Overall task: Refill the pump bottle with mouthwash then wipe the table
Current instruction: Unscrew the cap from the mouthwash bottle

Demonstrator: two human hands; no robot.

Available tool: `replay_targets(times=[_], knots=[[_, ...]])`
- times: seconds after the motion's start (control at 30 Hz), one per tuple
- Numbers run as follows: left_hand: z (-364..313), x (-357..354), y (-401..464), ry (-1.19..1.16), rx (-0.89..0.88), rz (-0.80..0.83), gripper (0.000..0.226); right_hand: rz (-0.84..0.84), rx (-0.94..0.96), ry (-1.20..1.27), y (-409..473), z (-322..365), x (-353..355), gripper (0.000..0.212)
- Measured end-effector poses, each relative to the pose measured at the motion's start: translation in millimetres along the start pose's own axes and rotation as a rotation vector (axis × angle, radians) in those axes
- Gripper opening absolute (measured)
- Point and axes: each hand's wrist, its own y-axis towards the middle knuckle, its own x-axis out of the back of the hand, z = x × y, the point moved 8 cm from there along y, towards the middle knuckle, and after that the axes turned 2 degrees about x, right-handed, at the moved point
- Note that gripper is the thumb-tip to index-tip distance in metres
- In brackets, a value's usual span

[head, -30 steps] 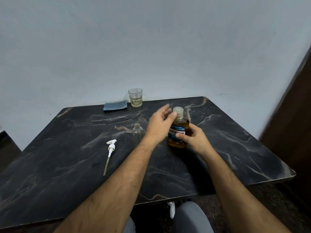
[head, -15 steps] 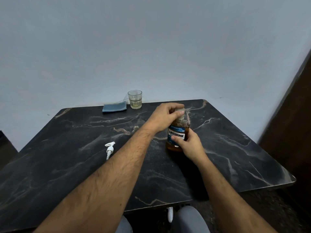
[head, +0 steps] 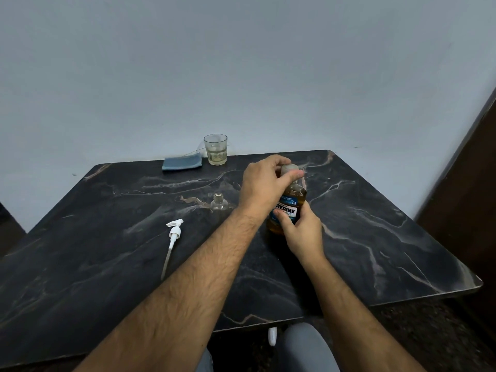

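An amber mouthwash bottle point(head: 291, 202) with a blue label stands on the black marble table point(head: 375, 232). My left hand point(head: 265, 181) wraps over its pale cap point(head: 288, 169), fingers closed around it. My right hand point(head: 302, 232) grips the bottle's lower body from the near side. A small clear pump bottle point(head: 219, 204) stands uncapped just left of my left wrist. Its white pump head with the long tube point(head: 173, 238) lies flat on the table farther left.
A folded blue cloth point(head: 182, 162) lies at the table's far edge against the wall. Beside it stands a drinking glass point(head: 215, 149) with a little pale liquid. A dark wooden panel point(head: 467, 200) rises at the right.
My left hand came down from open beside the cap to closed over it. The right hand stays on the bottle's body. The bottle has not left its spot.
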Motion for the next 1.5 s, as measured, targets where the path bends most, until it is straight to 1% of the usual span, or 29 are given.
replay_targets(times=[0.07,0.13,0.2,0.3,0.37,0.43,0.5,0.6,0.7,0.8,0.97,1.07,1.13,1.2,1.27,1.37,1.43,1.5], knots=[[0,0,1,0.008,0.026,-0.005,0.044,0.005,-0.002,0.013,-1,-1,-1,0.034],[4,-2,5,-0.038,0.084,0.049,0.043,0.006,-0.002,0.029,-2,-3,-2,0.035],[8,-6,10,-0.143,0.127,0.137,0.040,0.004,0.004,0.031,-3,-2,-3,0.035],[10,-19,9,-0.306,0.118,0.313,0.031,-0.008,0.000,0.023,-3,-2,-3,0.033],[12,-25,6,-0.405,0.112,0.422,0.035,-0.009,-0.001,0.032,-4,-3,-3,0.032],[14,-26,4,-0.440,0.109,0.500,0.037,-0.006,0.002,0.034,-4,-3,-3,0.033],[13,-21,4,-0.442,0.102,0.518,0.033,0.000,0.003,0.032,-4,-2,-4,0.034],[11,-17,7,-0.415,0.091,0.436,0.023,-0.015,-0.004,0.017,-5,-1,-4,0.035],[13,-18,9,-0.340,0.075,0.350,0.021,-0.041,-0.014,-0.012,-5,0,-2,0.034],[14,-16,5,-0.283,0.086,0.261,0.025,-0.064,-0.024,-0.055,-6,0,-1,0.034],[10,-11,-4,-0.165,0.102,0.058,0.032,-0.096,-0.018,-0.090,-8,4,0,0.033],[11,-6,-9,-0.163,0.145,-0.050,0.039,-0.101,0.002,-0.100,-11,7,-1,0.033],[8,-3,-12,-0.150,0.155,-0.098,0.041,-0.098,0.006,-0.093,-11,6,0,0.034],[8,-1,-10,-0.126,0.165,-0.097,0.041,-0.090,0.013,-0.082,-10,6,-1,0.034],[11,-5,-4,-0.145,0.167,-0.005,0.043,-0.092,0.019,-0.084,-10,4,-1,0.032],[12,-18,-1,-0.238,0.122,0.276,0.060,-0.105,0.027,-0.082,-10,3,-1,0.033],[10,-20,-4,-0.335,0.106,0.437,0.052,-0.111,0.029,-0.081,-9,3,-2,0.034],[12,-16,-4,-0.405,0.108,0.509,0.043,-0.109,0.030,-0.088,-9,3,-3,0.035]])
